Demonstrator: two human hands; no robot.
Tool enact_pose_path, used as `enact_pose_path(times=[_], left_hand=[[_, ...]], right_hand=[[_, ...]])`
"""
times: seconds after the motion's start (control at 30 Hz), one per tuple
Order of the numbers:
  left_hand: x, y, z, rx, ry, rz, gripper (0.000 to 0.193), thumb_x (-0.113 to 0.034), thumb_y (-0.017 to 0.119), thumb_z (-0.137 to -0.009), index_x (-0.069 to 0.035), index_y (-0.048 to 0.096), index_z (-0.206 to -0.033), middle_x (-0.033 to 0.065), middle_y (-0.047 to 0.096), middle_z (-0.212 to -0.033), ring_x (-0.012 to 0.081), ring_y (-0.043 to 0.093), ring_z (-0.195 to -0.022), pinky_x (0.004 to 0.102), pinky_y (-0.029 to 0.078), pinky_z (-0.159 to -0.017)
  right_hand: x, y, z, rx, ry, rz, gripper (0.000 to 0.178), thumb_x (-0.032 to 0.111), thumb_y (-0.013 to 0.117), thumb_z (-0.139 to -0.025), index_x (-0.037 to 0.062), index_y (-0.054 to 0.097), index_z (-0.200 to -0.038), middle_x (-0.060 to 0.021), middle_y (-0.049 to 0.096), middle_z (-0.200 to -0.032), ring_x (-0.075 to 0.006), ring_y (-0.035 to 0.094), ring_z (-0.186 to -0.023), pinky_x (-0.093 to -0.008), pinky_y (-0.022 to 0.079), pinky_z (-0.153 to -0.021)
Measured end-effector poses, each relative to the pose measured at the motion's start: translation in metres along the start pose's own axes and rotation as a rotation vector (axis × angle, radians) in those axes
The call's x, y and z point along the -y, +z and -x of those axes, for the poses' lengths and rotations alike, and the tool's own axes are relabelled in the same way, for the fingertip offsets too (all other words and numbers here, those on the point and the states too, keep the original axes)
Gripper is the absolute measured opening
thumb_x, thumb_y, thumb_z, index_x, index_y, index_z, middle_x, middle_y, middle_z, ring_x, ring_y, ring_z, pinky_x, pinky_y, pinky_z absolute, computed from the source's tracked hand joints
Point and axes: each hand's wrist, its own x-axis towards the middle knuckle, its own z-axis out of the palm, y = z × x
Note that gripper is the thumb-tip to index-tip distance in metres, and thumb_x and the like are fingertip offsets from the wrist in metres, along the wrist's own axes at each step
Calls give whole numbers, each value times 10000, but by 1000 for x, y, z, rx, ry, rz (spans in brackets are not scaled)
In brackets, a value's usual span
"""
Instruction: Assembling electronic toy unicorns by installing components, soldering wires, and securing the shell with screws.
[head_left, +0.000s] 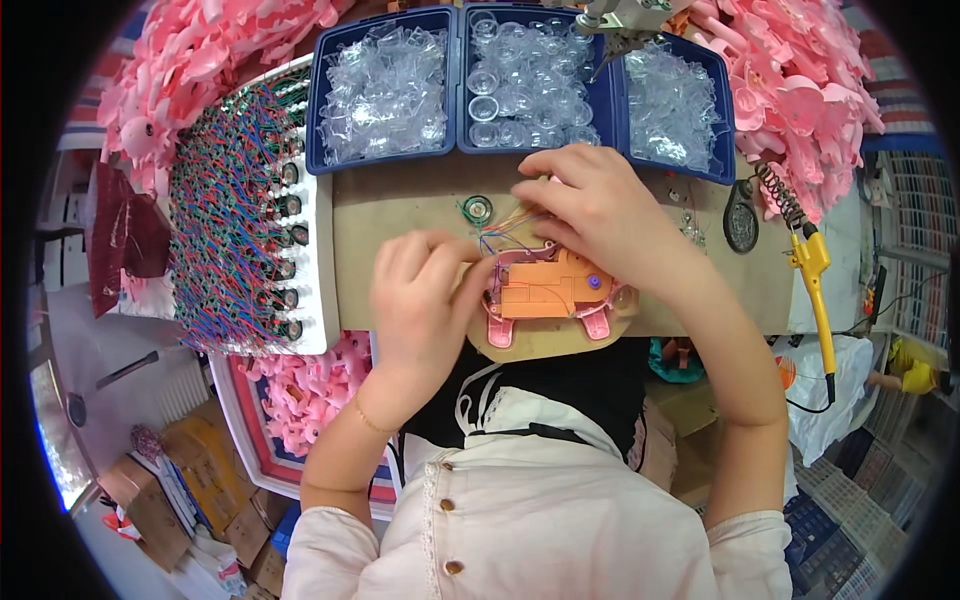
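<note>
An orange gear box (538,290) with a purple knob sits inside a pink plastic toy shell (502,333), which lies open side up at the table's near edge. My left hand (415,300) is closed at the shell's left edge, its thumb and forefinger pinched together; what lies between them is hidden. Thin coloured wires (512,222) run from the shell toward my right hand (597,205), whose fingers curl closed around their ends above the gear box. A small round speaker (478,209) with a green wire lies just beyond the shell.
Blue bins (460,80) of clear plastic parts line the back. On the left stands a white foam tray (322,250) with many wired speakers. Pink shells pile up at both back corners. A yellow soldering iron (815,260) hangs on the right, beside a coiled spring holder (778,195).
</note>
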Motion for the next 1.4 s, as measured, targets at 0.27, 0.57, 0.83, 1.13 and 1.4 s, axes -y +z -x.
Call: enact_pose_path(times=[0.27, 0.57, 0.83, 1.13, 1.4], left_hand=[[-14, 1, -36, 258, 72, -29, 212, -182, 705, -748, -68, 575, -870, 72, 565, -755, 262, 571, -704, 363, 465, -613], [-11, -2, -19, 272, 446, 68, 353, -114, 612, -670, -61, 599, -1018, 63, 622, -993, 219, 621, -887, 328, 498, -726], [-10, 5, -23, 284, 383, 186, 262, -52, 642, -696, -52, 645, -958, 66, 646, -953, 242, 622, -831, 354, 494, -706], [-4, 1, -29, 488, -20, 560, 132, -5, 664, -778, -34, 665, -907, 60, 587, -882, 171, 607, -734, 289, 485, -632], [0, -3, -41, 636, -321, 666, 130, -63, 659, -805, 17, 663, -909, 58, 565, -790, 112, 569, -647, 261, 460, -601]], right_hand=[[31, -32, 4, 37, 162, 1, 117, 107, 665, -782, 67, 607, -874, -65, 606, -801, -244, 592, -793, -372, 438, -732], [53, -69, 10, 138, 626, -435, 273, 253, 614, -844, 11, 645, -966, -150, 623, -824, -308, 597, -755, -381, 468, -675], [18, -2, -64, 538, 376, -18, 199, 190, 608, -801, 21, 643, -901, -153, 642, -837, -320, 626, -815, -402, 499, -710], [12, -10, 19, 7, 506, -214, 170, 150, 631, -816, 51, 620, -955, -119, 621, -942, -302, 595, -840, -373, 474, -735], [11, -25, 33, 95, 379, 3, 161, 115, 651, -779, 77, 645, -936, -74, 637, -954, -254, 587, -916, -375, 437, -768]])
